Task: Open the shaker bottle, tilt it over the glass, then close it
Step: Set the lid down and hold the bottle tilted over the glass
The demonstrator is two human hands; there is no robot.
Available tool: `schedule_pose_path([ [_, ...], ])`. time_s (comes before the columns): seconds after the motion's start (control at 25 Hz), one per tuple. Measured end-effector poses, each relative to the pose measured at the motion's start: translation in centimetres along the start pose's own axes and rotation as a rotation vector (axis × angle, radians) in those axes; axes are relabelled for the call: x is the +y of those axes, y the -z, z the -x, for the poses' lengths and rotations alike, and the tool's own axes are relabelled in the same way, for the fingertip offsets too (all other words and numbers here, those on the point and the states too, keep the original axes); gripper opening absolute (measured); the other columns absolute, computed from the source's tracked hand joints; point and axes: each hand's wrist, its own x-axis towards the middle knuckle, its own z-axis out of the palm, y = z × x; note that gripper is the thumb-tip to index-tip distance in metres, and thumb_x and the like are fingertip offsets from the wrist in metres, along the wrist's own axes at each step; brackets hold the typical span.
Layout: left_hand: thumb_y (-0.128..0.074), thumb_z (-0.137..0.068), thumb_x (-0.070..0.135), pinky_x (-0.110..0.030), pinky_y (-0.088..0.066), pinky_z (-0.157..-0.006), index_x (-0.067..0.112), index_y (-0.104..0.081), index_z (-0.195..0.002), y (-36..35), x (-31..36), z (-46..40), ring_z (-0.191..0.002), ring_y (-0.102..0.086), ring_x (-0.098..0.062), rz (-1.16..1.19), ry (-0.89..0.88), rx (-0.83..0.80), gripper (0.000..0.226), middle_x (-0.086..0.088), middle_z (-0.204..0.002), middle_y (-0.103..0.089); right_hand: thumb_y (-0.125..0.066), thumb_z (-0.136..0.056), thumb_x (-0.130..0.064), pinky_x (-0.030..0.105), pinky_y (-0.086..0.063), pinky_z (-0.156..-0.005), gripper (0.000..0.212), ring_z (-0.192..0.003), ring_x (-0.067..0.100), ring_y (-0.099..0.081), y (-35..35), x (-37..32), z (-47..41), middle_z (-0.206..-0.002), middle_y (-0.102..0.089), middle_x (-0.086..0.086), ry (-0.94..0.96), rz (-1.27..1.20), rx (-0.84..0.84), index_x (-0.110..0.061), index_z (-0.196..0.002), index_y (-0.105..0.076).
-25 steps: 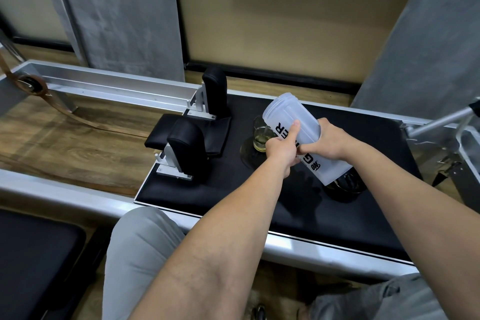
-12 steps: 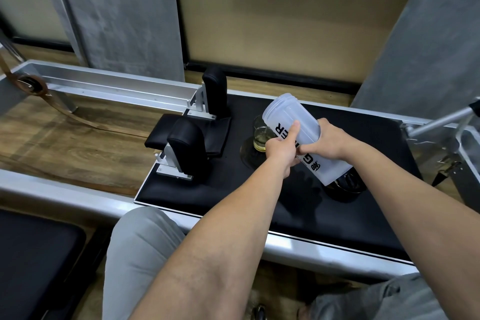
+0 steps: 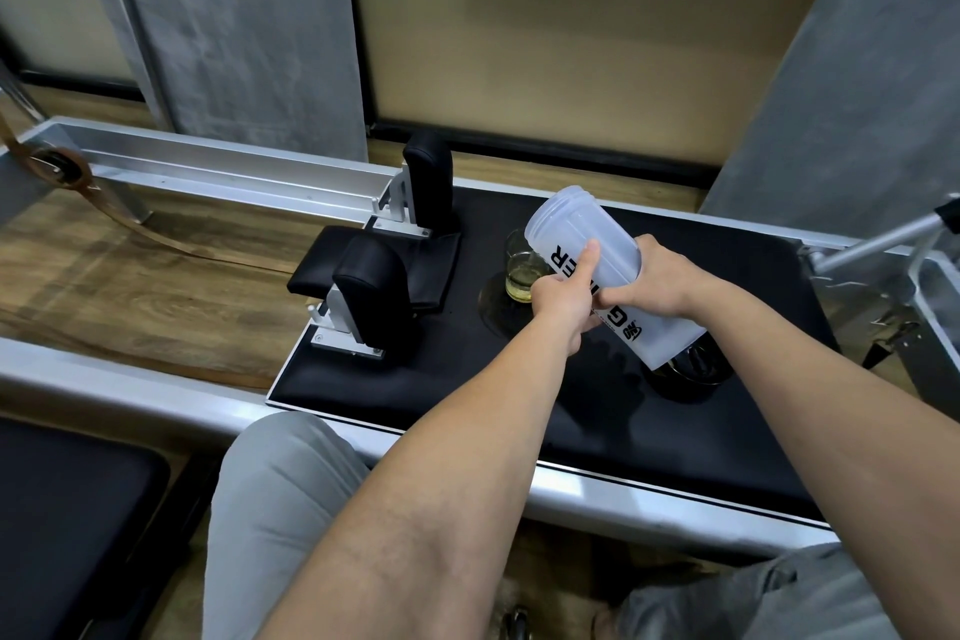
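A translucent white shaker bottle (image 3: pixel 571 229) with black lettering is lidless and tilted, its open mouth up and to the left over a small glass (image 3: pixel 519 270). The glass holds a little yellowish liquid and stands on the black padded carriage (image 3: pixel 675 431). My left hand (image 3: pixel 563 299) grips the bottle's near side, thumb pointing up along it. My right hand (image 3: pixel 660 278) wraps around its middle from the right. The bottle's black lid (image 3: pixel 691 372) lies on the carriage under the bottle's base, partly hidden.
Two black shoulder rests (image 3: pixel 371 294) on metal brackets stand left of the glass, with a flat black headrest between them. Aluminium rails (image 3: pixel 218 166) frame the wooden floor on the left. A metal bar (image 3: pixel 878 239) juts in at the right. My knees sit below the near rail.
Almost nothing has moved; the bottle stays tilted over the glass with both hands holding it in the same grip.
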Motion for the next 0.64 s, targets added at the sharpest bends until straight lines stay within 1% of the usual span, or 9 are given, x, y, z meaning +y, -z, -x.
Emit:
schedule_pose_path([
  [0.04, -0.074, -0.088, 0.059, -0.036, -0.066, -0.071, 0.003, -0.064, -0.116, -0.01, 0.03, 0.04, -0.091, -0.076, -0.023, 0.005, -0.001, 0.000, 0.063, -0.011, -0.115, -0.076, -0.089, -0.068, -0.048, 0.040, -0.055, -0.078, 0.080, -0.094, 0.021, -0.066, 0.00, 0.04, -0.01, -0.106, -0.065, 0.005, 0.001, -0.001, 0.002, -0.018, -0.125, -0.042],
  [0.16, -0.074, -0.088, 0.059, -0.037, -0.066, -0.074, 0.003, -0.065, -0.117, 0.00, 0.08, -0.04, -0.096, -0.077, -0.025, 0.005, -0.001, 0.003, 0.064, -0.011, -0.115, -0.076, -0.089, -0.068, -0.048, 0.039, -0.053, -0.076, 0.080, -0.093, 0.021, -0.065, 0.05, -0.03, 0.06, -0.106, -0.065, 0.005, 0.006, 0.000, 0.004, -0.018, -0.125, -0.042],
  [0.24, -0.074, -0.088, 0.059, -0.036, -0.066, -0.071, 0.003, -0.065, -0.115, 0.06, 0.16, -0.03, -0.096, -0.077, -0.025, 0.004, -0.003, 0.005, 0.063, -0.011, -0.115, -0.076, -0.089, -0.068, -0.048, 0.039, -0.053, -0.075, 0.080, -0.093, 0.021, -0.065, 0.12, -0.13, 0.06, -0.105, -0.064, 0.004, 0.009, 0.001, 0.005, -0.018, -0.125, -0.042],
  [0.36, -0.074, -0.088, 0.059, -0.035, -0.065, -0.073, 0.005, -0.065, -0.114, 0.10, 0.25, -0.01, -0.096, -0.076, -0.024, 0.008, 0.001, -0.001, 0.061, -0.009, -0.115, -0.076, -0.090, -0.066, -0.050, 0.043, -0.056, -0.083, 0.083, -0.096, 0.023, -0.066, 0.24, -0.13, -0.03, -0.108, -0.066, 0.006, 0.008, 0.003, 0.009, -0.018, -0.126, -0.043],
  [0.44, -0.074, -0.088, 0.059, -0.033, -0.064, -0.069, 0.005, -0.065, -0.115, 0.03, 0.34, 0.11, -0.091, -0.076, -0.022, 0.004, 0.004, 0.001, 0.061, -0.009, -0.115, -0.076, -0.090, -0.066, -0.050, 0.045, -0.057, -0.087, 0.083, -0.098, 0.024, -0.066, 0.32, -0.18, -0.01, -0.109, -0.065, 0.006, 0.007, 0.012, 0.011, -0.017, -0.126, -0.042],
  [0.52, -0.074, -0.088, 0.060, -0.033, -0.064, -0.067, 0.005, -0.065, -0.114, -0.05, 0.38, 0.10, -0.090, -0.075, -0.022, 0.004, 0.003, -0.001, 0.061, -0.009, -0.115, -0.076, -0.090, -0.067, -0.049, 0.045, -0.056, -0.086, 0.082, -0.097, 0.024, -0.065, 0.41, -0.26, 0.07, -0.108, -0.064, 0.006, 0.007, 0.020, 0.012, -0.017, -0.126, -0.042],
  [0.64, -0.074, -0.088, 0.060, -0.034, -0.065, -0.071, 0.006, -0.066, -0.113, -0.09, 0.32, 0.04, -0.095, -0.076, -0.023, 0.008, 0.002, -0.003, 0.060, -0.009, -0.114, -0.077, -0.090, -0.068, -0.049, 0.044, -0.056, -0.084, 0.082, -0.097, 0.024, -0.065, 0.45, -0.30, 0.10, -0.107, -0.064, 0.006, 0.004, 0.027, 0.013, -0.017, -0.126, -0.042],
])
